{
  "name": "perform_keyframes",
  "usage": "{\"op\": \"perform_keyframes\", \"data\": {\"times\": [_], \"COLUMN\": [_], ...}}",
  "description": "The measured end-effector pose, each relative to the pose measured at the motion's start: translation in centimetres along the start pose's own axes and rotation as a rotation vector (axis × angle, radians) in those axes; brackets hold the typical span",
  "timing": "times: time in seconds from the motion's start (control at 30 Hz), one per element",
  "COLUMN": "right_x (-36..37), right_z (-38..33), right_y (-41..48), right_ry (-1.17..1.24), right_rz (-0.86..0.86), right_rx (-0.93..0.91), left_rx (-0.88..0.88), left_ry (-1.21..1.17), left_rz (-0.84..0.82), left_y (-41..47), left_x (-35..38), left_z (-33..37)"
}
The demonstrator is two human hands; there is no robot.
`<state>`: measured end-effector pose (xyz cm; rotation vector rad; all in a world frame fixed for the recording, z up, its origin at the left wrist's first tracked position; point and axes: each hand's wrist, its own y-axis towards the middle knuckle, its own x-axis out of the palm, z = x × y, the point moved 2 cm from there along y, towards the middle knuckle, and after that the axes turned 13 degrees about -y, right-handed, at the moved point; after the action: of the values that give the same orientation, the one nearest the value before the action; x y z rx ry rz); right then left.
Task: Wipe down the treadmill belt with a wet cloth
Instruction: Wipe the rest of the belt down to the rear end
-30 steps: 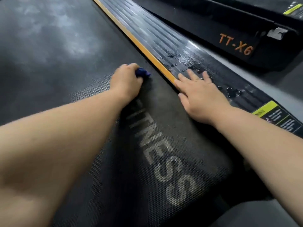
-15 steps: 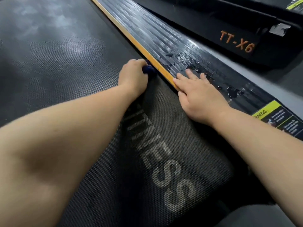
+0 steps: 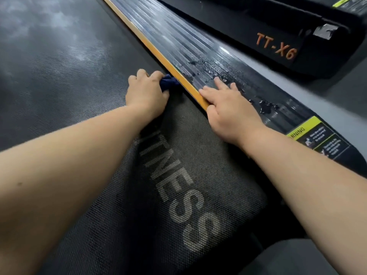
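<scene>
Head view, left hand [image 3: 146,94] gripping cloth [image 3: 167,82] against belt [image 3: 59,80] edge, right hand [image 3: 230,114] flat on rail [image 3: 178,44]

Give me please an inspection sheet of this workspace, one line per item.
Surface: belt, dark and textured, with pale smears far off.
Job's things: blue cloth, bunched on the belt against the orange strip.
Clutter: water drops on the side rail.
Hands: left hand grips the cloth; right hand rests flat on the rail.
Cables: nothing seen.
Surroundings: second machine marked TT-X6, to the right.
</scene>
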<state>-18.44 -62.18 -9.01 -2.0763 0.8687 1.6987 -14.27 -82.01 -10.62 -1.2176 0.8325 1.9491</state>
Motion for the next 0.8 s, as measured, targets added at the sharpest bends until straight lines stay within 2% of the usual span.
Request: {"op": "perform_keyframes", "data": {"times": [0.17,0.3,0.37,0.43,0.53,0.57,0.7,0.8], "right_x": [-0.9,-1.9,-2.0,-1.7,-1.2,-1.1,-1.1,-1.2], "right_z": [0.5,2.4,2.7,2.5,2.1,2.1,2.1,1.8], "right_y": [-1.6,-4.6,-6.0,-6.6,-6.9,-6.7,-6.6,-6.6], "right_ry": [-0.072,-0.157,-0.180,-0.182,-0.187,-0.180,-0.183,-0.186], "right_rz": [-0.080,-0.121,-0.123,-0.120,-0.080,-0.073,-0.073,-0.087], "right_rx": [-0.027,-0.022,0.014,0.058,0.091,0.093,0.097,0.101], "left_rx": [0.089,0.374,0.455,0.336,-0.002,-0.014,0.239,0.481], "left_ry": [-0.068,-0.204,-0.190,-0.094,-0.069,-0.077,-0.200,-0.222], "left_rz": [-0.105,-0.212,-0.246,-0.159,-0.034,-0.034,-0.093,-0.236], "left_y": [-1.2,-9.2,-9.8,-6.1,-0.7,-0.4,-5.9,-10.1], "left_x": [-1.4,-0.5,-0.6,-1.0,-1.7,-1.5,-0.4,-0.7], "left_z": [2.7,6.2,6.2,4.3,0.5,0.3,3.4,5.1]}}
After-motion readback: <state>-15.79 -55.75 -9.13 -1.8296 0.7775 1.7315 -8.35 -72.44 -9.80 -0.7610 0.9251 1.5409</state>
